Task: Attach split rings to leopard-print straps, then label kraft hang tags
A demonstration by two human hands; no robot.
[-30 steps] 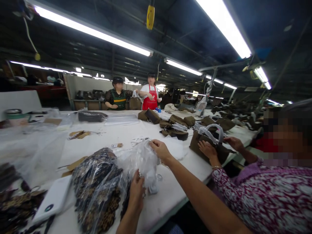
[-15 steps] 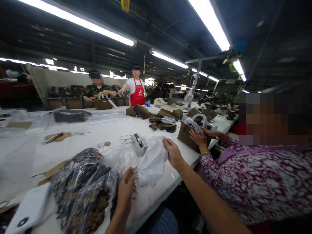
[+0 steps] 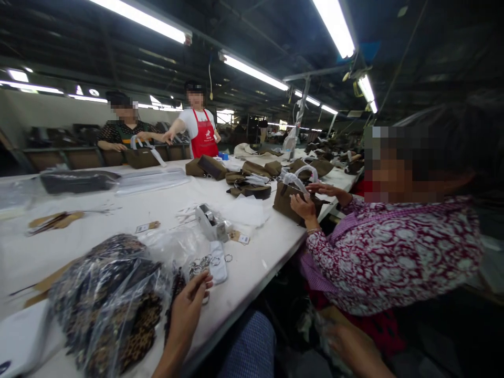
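My left hand (image 3: 188,302) rests at the table's near side beside several silver rings (image 3: 200,264); its fingers are loosely bent and slightly apart. Just left of it lies a leopard-print item (image 3: 114,310) in clear plastic. Low on the right, beyond the table edge, my right hand (image 3: 352,344) is smeared by motion beside crumpled, translucent material (image 3: 315,325); its grip is unclear. Past the rings stand a grey tape dispenser (image 3: 212,223) and a brown tag (image 3: 239,237). Behind them lie thin white sheets (image 3: 248,210). A small pale packet (image 3: 218,262) lies by the rings.
A person in a patterned top (image 3: 394,252) sits close on the right, both hands at a brown handbag (image 3: 289,202). Across the table (image 3: 157,210) are two people, one in a red apron (image 3: 205,135). A white phone-like object (image 3: 23,336) lies at lower left.
My right hand has let go of the white material and moved down to the right, below the table edge. The rings, packet and brown tag are now uncovered. The view has turned right.
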